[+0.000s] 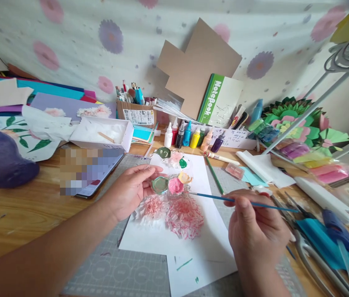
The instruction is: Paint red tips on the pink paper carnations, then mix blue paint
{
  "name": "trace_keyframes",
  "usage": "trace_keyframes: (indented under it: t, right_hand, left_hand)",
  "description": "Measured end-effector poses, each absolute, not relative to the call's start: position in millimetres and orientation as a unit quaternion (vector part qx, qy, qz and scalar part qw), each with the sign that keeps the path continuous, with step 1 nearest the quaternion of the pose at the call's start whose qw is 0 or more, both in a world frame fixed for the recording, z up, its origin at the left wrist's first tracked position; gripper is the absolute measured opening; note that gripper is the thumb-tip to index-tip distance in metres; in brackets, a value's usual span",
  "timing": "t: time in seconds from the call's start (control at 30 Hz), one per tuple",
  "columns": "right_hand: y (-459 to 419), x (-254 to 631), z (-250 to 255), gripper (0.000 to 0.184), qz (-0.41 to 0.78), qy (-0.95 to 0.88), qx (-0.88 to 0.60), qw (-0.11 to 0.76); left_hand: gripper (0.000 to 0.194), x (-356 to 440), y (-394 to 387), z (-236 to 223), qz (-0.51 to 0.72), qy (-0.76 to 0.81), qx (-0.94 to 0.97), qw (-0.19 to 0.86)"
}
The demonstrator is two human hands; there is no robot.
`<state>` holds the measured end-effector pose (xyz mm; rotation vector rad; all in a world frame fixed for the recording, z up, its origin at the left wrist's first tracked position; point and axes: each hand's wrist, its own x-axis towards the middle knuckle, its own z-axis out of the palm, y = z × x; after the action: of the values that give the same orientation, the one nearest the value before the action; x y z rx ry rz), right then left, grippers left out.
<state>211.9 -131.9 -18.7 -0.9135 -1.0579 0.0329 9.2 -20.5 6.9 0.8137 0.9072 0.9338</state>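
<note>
My left hand (140, 181) pinches the left edge of a clear paint palette (167, 160). Its round wells hold green, pink, peach and white paint. In my right hand (255, 231) is a thin blue paintbrush (214, 197), gripped like a pen. The brush tip points left, at or just beside the pink paint (176, 186); whether it touches the paint I cannot tell. Below the palette, two ruffled paper flowers lie on white paper (149, 237): a pale pink one (152, 209) at left and a redder-edged one (185, 218) at right.
Under the paper is a grey cutting mat (115, 268). Several paint bottles (187, 134) stand behind the palette. Scissors (307, 251) and a blue glue gun (341, 235) lie at right. A tablet-like device (100, 175) and a white box (100, 133) are at left. A green pencil (214, 175) lies near the brush.
</note>
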Motion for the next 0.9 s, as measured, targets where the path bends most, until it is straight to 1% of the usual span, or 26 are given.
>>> trace_keyframes:
  t: [0.07,0.2,0.27,0.33,0.47,0.53,0.6,0.73,0.8,0.9]
  right_hand:
    - [-133,212,-20,0.009,-0.007,-0.513,-0.427,0.745]
    - [-137,214,-21,0.009,-0.017,-0.543,-0.46,0.702]
    - [-137,214,-21,0.008,-0.013,-0.551,-0.454,0.699]
    - [-135,214,-20,0.008,-0.015,-0.548,-0.439,0.712]
    - [-134,213,-18,0.01,-0.039,-0.546,-0.464,0.697]
    - [-136,212,-18,0.013,-0.025,-0.543,-0.483,0.687]
    - [-137,211,-18,0.013,0.013,-0.517,-0.482,0.707]
    - [-135,214,-18,0.016,0.098,-0.408,-0.476,0.773]
    - [-135,219,-17,0.02,0.112,-0.364,-0.471,0.796]
    - [-140,231,-17,0.023,0.091,-0.327,-0.474,0.812]
  left_hand:
    - [0.013,9,-21,6,0.417,0.407,0.387,0.715]
    - [0.03,9,-22,6,0.419,0.398,0.429,0.694]
    - [0.036,9,-23,6,0.423,0.4,0.438,0.685]
    - [0.038,10,-23,6,0.426,0.403,0.441,0.679]
    - [0.037,10,-24,6,0.425,0.407,0.444,0.676]
    - [0.035,9,-24,6,0.423,0.408,0.444,0.676]
    - [0.034,9,-23,5,0.422,0.407,0.443,0.678]
    - [0.03,8,-21,6,0.423,0.406,0.44,0.681]
    - [0.023,6,-19,7,0.43,0.413,0.43,0.677]
    - [0.011,5,-16,10,0.444,0.421,0.416,0.673]
